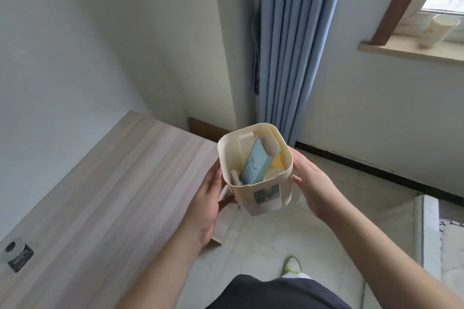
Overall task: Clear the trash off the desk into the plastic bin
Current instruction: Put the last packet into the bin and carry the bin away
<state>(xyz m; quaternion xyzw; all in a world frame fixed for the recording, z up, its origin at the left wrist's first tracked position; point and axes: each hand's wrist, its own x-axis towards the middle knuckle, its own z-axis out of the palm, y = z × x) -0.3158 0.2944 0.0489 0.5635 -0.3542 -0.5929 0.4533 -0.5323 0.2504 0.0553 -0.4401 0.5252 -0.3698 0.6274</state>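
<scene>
Both hands are cupping the cream plastic bin [261, 193] in mid-air, left hand [208, 208] pressing flat on one side and right hand [311, 183] on the other, fingers wrapping its walls. Inside, between the palms, a light blue box [256, 162] is leaning among other cardboard scraps. Off past the left hand, the wooden desk [100, 195] is sitting with only a small dark gadget [17, 254] at its far-left edge.

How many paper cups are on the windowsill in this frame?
1. A single pale paper cup stands on the windowsill at the upper right, beside the brown window frame. The sill runs out of view on the right, so others may be hidden.
</scene>
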